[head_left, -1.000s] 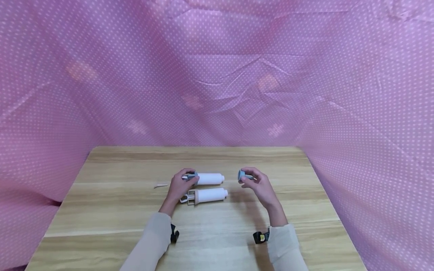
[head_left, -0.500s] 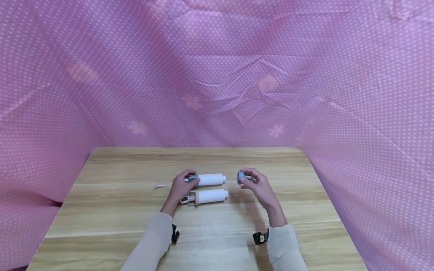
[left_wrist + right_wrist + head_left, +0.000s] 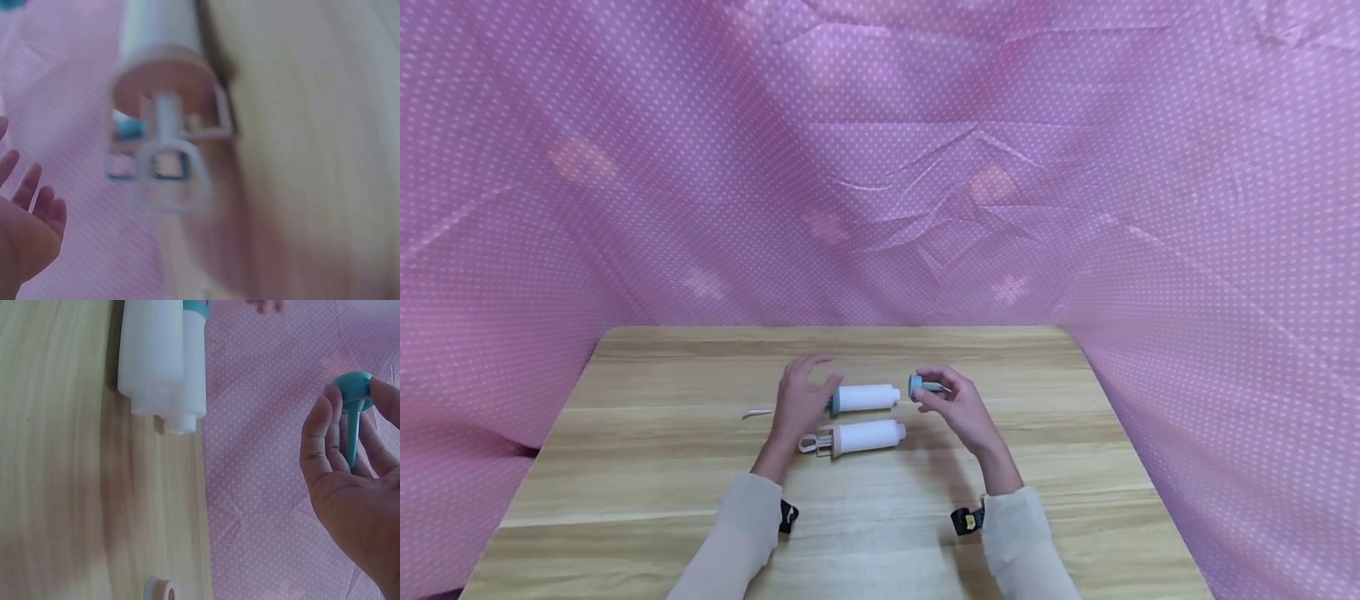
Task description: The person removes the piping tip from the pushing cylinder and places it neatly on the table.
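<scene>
My left hand (image 3: 797, 400) hovers with spread fingers beside the far white cylinder (image 3: 867, 397), and nothing is visible in its grasp. That cylinder has a teal collar (image 3: 834, 402); its handle end is mostly hidden behind the hand. Nearer lies a second white cylinder (image 3: 871, 435) with a beige collar and frame and a pale loop handle (image 3: 172, 175), blurred in the left wrist view. Right of both, my right hand (image 3: 962, 412) pinches a small teal cap with a stem (image 3: 354, 390) between thumb and fingertips, above the table and apart from the cylinders.
A thin pale piece (image 3: 757, 412) lies on the wooden table (image 3: 662, 500), left of my left hand. At the bottom of the right wrist view is a small pale ring-shaped piece (image 3: 160, 589). Pink dotted cloth (image 3: 880, 167) hangs behind and at both sides.
My left hand has let go of the far cylinder's teal end and lifted slightly away, its fingers spreading. My right hand has moved left with the teal cap. Both cylinders lie nearly where they were.
</scene>
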A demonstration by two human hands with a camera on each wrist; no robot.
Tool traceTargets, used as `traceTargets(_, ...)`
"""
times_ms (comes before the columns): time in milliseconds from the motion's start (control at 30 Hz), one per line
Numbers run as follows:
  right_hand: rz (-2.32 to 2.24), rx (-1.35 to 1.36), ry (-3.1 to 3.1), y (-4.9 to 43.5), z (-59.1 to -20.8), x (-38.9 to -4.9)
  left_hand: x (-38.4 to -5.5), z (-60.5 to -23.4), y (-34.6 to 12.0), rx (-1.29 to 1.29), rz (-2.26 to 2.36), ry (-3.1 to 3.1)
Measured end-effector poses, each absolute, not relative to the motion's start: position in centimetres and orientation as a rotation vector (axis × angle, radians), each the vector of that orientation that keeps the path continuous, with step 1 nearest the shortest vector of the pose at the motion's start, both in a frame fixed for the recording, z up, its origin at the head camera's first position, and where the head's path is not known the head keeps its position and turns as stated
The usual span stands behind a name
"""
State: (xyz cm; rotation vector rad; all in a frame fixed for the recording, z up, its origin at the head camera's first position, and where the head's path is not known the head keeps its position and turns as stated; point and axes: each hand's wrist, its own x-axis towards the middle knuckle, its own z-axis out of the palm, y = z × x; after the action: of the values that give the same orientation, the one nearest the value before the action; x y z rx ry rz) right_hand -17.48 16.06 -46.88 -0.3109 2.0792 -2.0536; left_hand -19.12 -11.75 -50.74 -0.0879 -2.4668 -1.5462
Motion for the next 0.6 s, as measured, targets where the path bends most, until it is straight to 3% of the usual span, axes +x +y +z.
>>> traceTargets(233,-2.07,-0.398,2.091,14.6,-46.1,-17.2,-17.2,-47.9,-9.4,-0.317,-1.764,-2.362)
traceTargets(600,-2.02,-0.502,2.113,12.5,-45.7,-15.9,-15.0,-46.4,-7.2,-0.362,-2.128,-2.271)
